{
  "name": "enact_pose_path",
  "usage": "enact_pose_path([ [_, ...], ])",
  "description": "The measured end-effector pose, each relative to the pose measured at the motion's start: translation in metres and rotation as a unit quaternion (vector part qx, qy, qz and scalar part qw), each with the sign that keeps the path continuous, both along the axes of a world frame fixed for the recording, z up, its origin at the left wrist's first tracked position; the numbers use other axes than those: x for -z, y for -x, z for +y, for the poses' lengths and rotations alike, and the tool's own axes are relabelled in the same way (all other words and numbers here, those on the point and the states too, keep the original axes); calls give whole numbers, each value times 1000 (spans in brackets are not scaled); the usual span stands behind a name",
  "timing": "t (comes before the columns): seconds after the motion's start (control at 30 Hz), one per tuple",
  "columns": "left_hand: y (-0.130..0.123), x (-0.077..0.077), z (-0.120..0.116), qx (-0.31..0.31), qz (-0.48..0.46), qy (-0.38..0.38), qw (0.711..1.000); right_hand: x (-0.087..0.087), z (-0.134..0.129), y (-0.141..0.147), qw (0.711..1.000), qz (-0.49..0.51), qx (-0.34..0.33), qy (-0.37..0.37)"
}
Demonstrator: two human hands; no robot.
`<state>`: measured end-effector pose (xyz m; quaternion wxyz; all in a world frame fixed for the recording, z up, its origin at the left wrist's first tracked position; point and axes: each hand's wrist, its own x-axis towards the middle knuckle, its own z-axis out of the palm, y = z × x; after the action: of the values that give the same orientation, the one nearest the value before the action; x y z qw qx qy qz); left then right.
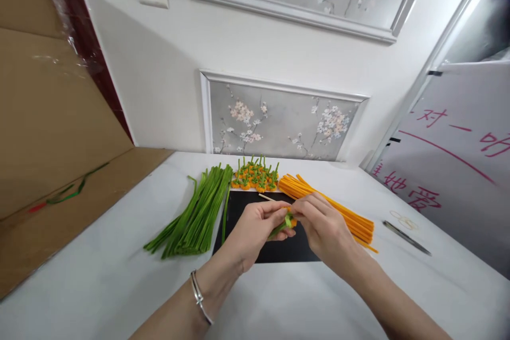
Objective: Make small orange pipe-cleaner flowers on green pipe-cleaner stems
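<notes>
Between my two hands, above a black mat [271, 252], is a small orange and green pipe-cleaner pumpkin [288, 219]. My left hand [263, 223] pinches it from the left, thumb on top, with a green stem running back under the fingers. From the right, the bent fingertips of my right hand [319, 220] close on its orange edge. Parts of the piece are hidden by the fingers. Behind the hands stand several finished orange pieces with upright green stems [255, 174]. A thin pale stick [266, 197] lies on the mat just beyond my left hand.
A bundle of green pipe cleaners [195, 215] lies left of the mat, and a bundle of orange pipe cleaners [350, 219] lies to the right. Farther right are tweezers [406, 237] and pale rubber bands [404, 220]. Cardboard [51, 143] borders the white table [119, 287] at left.
</notes>
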<state>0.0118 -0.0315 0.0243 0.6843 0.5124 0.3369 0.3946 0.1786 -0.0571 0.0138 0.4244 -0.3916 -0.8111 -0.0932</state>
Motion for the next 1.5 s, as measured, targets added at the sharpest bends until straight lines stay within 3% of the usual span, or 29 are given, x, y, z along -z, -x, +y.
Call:
enact_pose_path([
  [0.17, 1, 2, 2, 22, 1, -12, 1000, -4, 9, -20, 989, -115, -70, -55],
  [0.27, -1, 3, 1, 16, 12, -38, 999, -2, 10, -26, 990, -99, -91, -30],
  [0.37, -2, 5, -1, -21, 48, -142, 988, 0, 4, -22, 992, 75, -36, 92],
  [0.43, -1, 6, -2, -70, 93, -235, 965, -3, -1, -17, 953, 181, -3, 244],
  [0.5, 0, 7, -3, -113, 145, -321, 929, -7, -5, -12, 903, 228, -20, 363],
  [0.6, 0, 8, -5, -125, 183, -405, 887, -12, -7, -6, 874, 248, -43, 417],
  [0.73, 0, 10, -4, -109, 196, -402, 888, -15, -8, -1, 894, 226, -18, 385],
  [0.93, 0, 10, 2, -48, 151, -253, 954, -15, -12, -2, 973, 90, -35, 212],
  [1.1, -3, 6, 0, -9, 77, -149, 986, -4, -6, -4, 988, 93, -67, 101],
  [1.27, -6, 8, -2, -40, 21, -104, 994, -5, -6, -1, 982, 117, -12, 147],
  [1.4, -5, 11, -1, -46, 59, -141, 987, -10, -9, 1, 965, 127, 17, 230],
  [1.5, -4, 11, 0, -27, 91, -177, 980, -11, -9, -1, 974, 116, 10, 193],
])
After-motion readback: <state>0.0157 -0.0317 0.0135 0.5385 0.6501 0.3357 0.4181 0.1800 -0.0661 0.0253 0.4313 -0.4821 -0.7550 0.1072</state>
